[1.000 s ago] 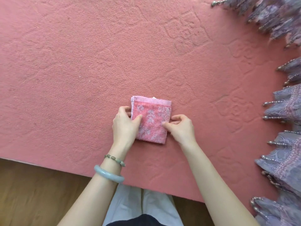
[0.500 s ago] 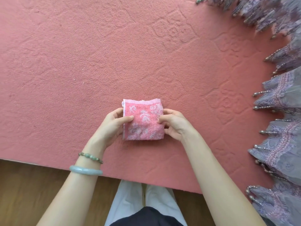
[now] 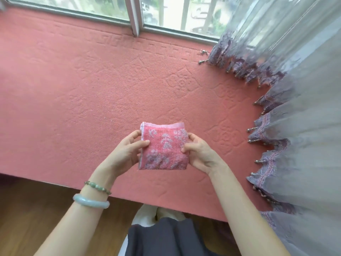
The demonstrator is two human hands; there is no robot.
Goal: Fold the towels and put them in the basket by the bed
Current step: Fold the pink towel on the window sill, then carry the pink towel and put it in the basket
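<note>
A small pink towel point(image 3: 163, 146) with a pale flower pattern is folded into a square. It is held up a little above the pink mat point(image 3: 73, 100). My left hand point(image 3: 127, 152) pinches its left edge, thumb on top. My right hand point(image 3: 200, 153) grips its right edge with curled fingers. No basket is in view.
The pink mat covers a raised ledge under a window point(image 3: 136, 10). A grey-lilac curtain point(image 3: 299, 126) with beaded trim hangs along the right side. Wooden floor point(image 3: 27, 209) lies below the ledge's front edge, at the lower left.
Both hands have lifted the folded towel off the mat and toward me. My view has tilted up, so the window now shows.
</note>
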